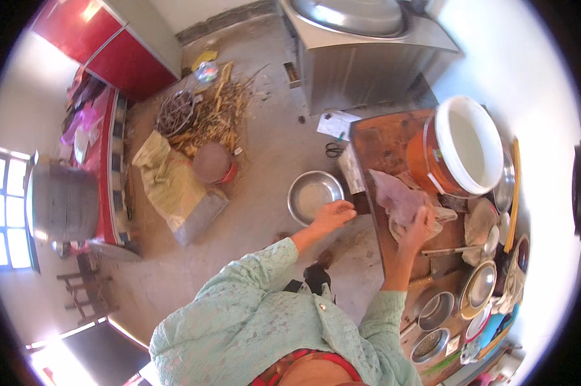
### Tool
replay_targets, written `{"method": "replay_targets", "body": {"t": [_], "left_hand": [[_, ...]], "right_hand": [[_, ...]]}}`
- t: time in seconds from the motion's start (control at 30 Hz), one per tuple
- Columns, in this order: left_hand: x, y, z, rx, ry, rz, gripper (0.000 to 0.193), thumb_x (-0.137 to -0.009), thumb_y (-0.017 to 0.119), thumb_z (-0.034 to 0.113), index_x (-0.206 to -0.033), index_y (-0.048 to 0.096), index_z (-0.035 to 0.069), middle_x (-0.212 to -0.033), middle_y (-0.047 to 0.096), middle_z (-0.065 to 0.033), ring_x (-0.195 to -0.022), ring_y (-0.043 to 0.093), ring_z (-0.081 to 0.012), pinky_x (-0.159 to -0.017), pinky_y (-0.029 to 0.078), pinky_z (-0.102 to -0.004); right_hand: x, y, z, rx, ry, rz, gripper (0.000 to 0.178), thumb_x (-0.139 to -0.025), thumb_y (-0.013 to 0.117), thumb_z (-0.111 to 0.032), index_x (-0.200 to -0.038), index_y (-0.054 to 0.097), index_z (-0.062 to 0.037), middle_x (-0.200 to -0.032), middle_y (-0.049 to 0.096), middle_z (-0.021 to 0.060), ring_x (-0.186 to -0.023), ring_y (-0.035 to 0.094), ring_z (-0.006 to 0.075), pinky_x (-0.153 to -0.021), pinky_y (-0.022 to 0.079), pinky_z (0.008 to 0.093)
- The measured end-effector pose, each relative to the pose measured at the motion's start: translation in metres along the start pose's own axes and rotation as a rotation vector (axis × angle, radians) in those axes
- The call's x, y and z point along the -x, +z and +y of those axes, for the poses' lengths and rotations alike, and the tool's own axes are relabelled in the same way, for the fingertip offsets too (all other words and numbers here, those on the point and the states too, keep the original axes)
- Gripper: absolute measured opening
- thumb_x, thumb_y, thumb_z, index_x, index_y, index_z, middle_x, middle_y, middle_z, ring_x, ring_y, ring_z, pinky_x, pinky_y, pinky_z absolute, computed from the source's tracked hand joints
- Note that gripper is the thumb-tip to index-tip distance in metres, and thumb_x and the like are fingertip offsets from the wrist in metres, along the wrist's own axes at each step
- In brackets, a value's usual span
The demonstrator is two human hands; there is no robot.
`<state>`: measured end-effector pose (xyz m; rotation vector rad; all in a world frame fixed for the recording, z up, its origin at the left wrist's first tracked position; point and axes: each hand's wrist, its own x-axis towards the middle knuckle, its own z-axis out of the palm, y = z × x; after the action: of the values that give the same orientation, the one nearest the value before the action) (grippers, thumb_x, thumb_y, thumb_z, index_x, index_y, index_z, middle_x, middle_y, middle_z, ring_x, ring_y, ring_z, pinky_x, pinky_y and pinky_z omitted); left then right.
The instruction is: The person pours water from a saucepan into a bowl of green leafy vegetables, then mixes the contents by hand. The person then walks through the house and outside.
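Over a wooden counter (pixel 384 145), the right hand (pixel 418 226) presses flat on a pale slab of raw meat (pixel 396 196) beside an orange bucket (pixel 454 151). Left hand (pixel 332 214) grips the rim of a steel bowl (pixel 313 194) on the floor, fingers curled; possibly pinching something small. Steadying the meat firmly while drawing the bowl close would help.

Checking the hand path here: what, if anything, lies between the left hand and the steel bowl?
Nothing visible. The left hand is at the near rim of the steel bowl on the floor, with no object between them. The right hand rests on the pale meat.
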<state>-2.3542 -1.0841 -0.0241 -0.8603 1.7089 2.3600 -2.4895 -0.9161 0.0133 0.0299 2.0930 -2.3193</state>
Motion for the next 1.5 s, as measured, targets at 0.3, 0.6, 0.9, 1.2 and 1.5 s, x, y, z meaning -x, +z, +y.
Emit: {"method": "replay_targets", "body": {"t": [0.3, 0.6, 0.9, 1.2, 1.5], "left_hand": [[0.044, -0.012, 0.033, 0.478, 0.002, -0.215, 0.051, -0.075, 0.062, 0.03, -0.115, 0.045, 0.004, -0.106, 0.053, -0.0079, -0.1, 0.047, -0.0153, -0.086, 0.037, -0.0299], [0.09, -0.037, 0.032, 0.571, 0.16, -0.012, 0.017, -0.08, 0.058, 0.017, -0.088, 0.06, 0.002, -0.082, 0.059, -0.0016, -0.073, 0.053, -0.008, -0.069, 0.044, -0.0229], [0.108, -0.007, 0.04, 0.086, 0.665, 0.232, 0.018, -0.082, 0.053, 0.005, -0.099, 0.054, 0.001, -0.105, 0.052, -0.0051, -0.098, 0.048, -0.0116, -0.085, 0.04, -0.0259], [0.097, -0.021, 0.017, 0.096, 0.166, 0.096, 0.016, -0.076, 0.06, 0.01, -0.087, 0.057, -0.002, -0.099, 0.057, -0.0108, -0.087, 0.056, -0.0165, -0.075, 0.047, -0.028], [0.086, -0.004, -0.01, 0.772, 0.058, -0.461, 0.033, -0.089, 0.037, 0.027, -0.113, 0.043, 0.006, -0.116, 0.046, -0.011, -0.107, 0.045, -0.0219, -0.092, 0.037, -0.0359]], "right_hand": [[0.133, 0.071, -0.017, 1.408, -0.525, -0.51, 0.029, -0.086, 0.044, -0.025, -0.107, 0.047, -0.0059, -0.101, 0.05, 0.0054, -0.092, 0.049, 0.0194, -0.081, 0.038, 0.0286], [0.188, 0.112, -0.003, 0.952, -0.645, -0.657, 0.028, -0.081, 0.048, -0.024, -0.103, 0.048, -0.0069, -0.098, 0.05, 0.0065, -0.095, 0.047, 0.0213, -0.083, 0.035, 0.0309], [0.166, 0.092, 0.006, 0.705, -0.367, -0.774, 0.023, -0.081, 0.05, -0.024, -0.092, 0.052, -0.0047, -0.085, 0.053, 0.0066, -0.081, 0.052, 0.0187, -0.071, 0.042, 0.031], [0.164, 0.051, -0.034, 0.852, -0.34, -1.152, 0.016, -0.079, 0.054, -0.017, -0.08, 0.054, -0.0014, -0.061, 0.053, 0.0018, -0.051, 0.05, 0.0148, -0.045, 0.039, 0.0265], [0.153, 0.074, -0.087, -1.156, 1.031, -0.667, 0.021, -0.092, 0.029, -0.025, -0.094, 0.043, -0.0085, -0.08, 0.046, 0.0077, -0.071, 0.046, 0.0178, -0.075, 0.037, 0.0303]]}}
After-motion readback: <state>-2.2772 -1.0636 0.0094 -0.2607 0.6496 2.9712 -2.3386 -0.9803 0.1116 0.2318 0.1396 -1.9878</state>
